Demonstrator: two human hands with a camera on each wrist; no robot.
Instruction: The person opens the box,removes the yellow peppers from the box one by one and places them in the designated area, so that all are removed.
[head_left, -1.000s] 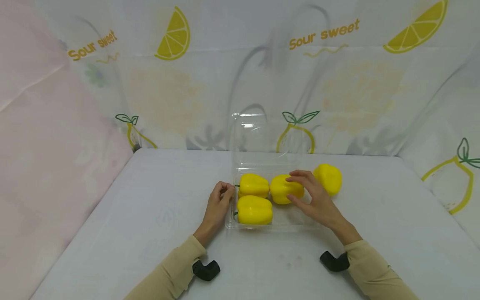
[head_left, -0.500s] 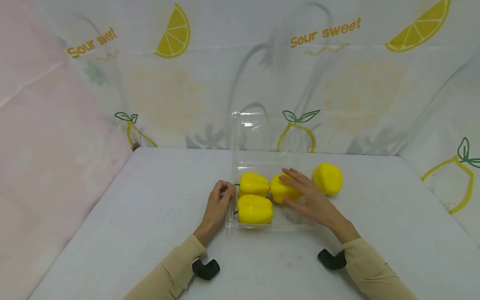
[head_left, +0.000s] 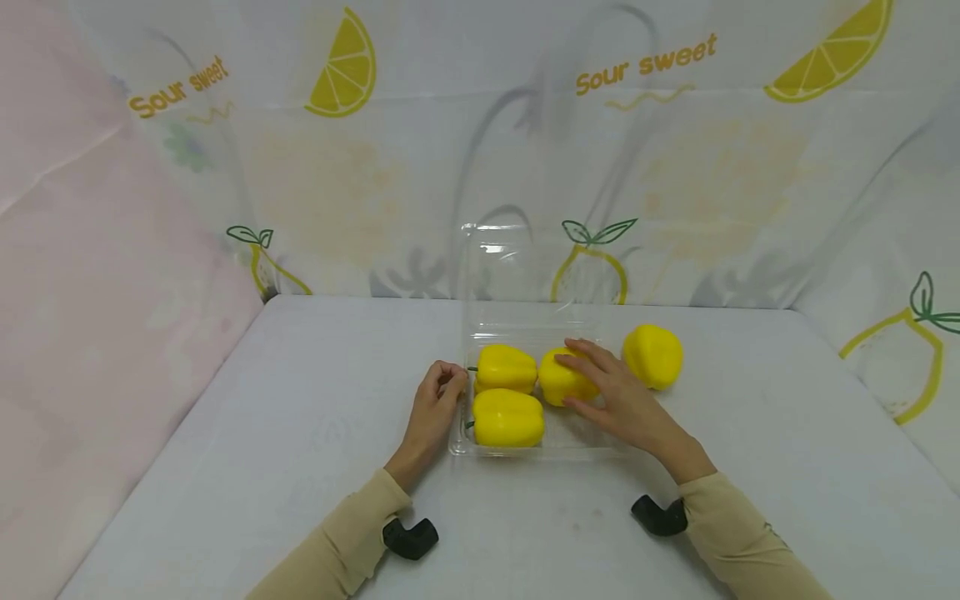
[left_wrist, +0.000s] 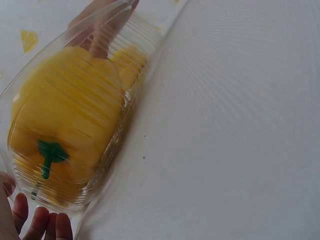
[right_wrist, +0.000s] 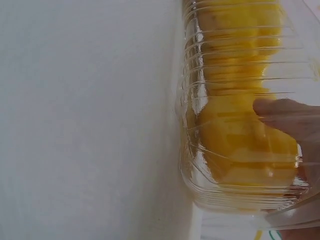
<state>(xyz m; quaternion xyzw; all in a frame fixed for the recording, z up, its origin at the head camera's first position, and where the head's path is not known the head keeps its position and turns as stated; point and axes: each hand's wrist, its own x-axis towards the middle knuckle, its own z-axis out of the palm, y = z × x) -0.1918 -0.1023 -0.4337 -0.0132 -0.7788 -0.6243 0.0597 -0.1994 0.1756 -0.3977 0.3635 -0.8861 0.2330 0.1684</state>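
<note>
Three yellow bell peppers lie in a clear plastic box (head_left: 517,452), its lid (head_left: 498,283) raised at the back. One pepper (head_left: 507,418) is front left, another (head_left: 506,367) behind it, both with green stems to the left. My left hand (head_left: 433,412) grips the box's left edge, its fingertips (left_wrist: 37,220) showing at the box's corner in the left wrist view. At the back right of the box, my right hand (head_left: 618,398) spans the third pepper (head_left: 555,381), thumb on the near side and fingers over the top. Their exact contact is partly hidden.
Another yellow bell pepper (head_left: 653,357) sits on the white table (head_left: 315,400), outside the box to the right. A patterned cloth (head_left: 420,167) hangs behind the table. Black curved pieces (head_left: 410,539) are at both wrists.
My right hand has shifted slightly left over the third pepper; its fingers straightened, then bent down onto it. The peppers, the box and my left hand hold their places.
</note>
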